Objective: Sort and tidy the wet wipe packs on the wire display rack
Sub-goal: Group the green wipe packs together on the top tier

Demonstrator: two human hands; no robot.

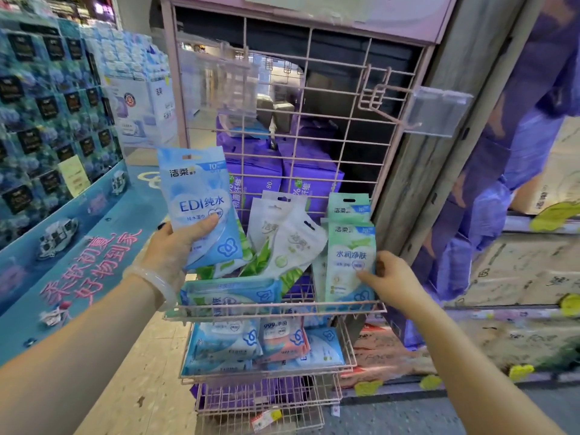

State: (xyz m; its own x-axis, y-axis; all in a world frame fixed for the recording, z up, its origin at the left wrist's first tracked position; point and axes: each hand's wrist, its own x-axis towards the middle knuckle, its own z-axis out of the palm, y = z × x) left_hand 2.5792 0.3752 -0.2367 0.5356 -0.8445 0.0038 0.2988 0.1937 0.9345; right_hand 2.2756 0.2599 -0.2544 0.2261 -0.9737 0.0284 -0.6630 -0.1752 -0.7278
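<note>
The left hand (179, 246) grips a blue wet wipe pack (201, 205), thumb across its front and fingers (161, 227) curled behind, lifted above the left end of the upper wire basket (273, 307). The right hand (392, 277) pinches a green pack (350, 262) standing upright at the basket's right end, with another green pack (348, 207) behind it. Between them white packs (288, 243) lean at angles; a blue-green pack (232, 293) lies flat in front. The lower basket (270, 368) holds blue and pink packs. Behind the pink wire display rack (314, 105), purple packages (254, 171) are stacked.
</note>
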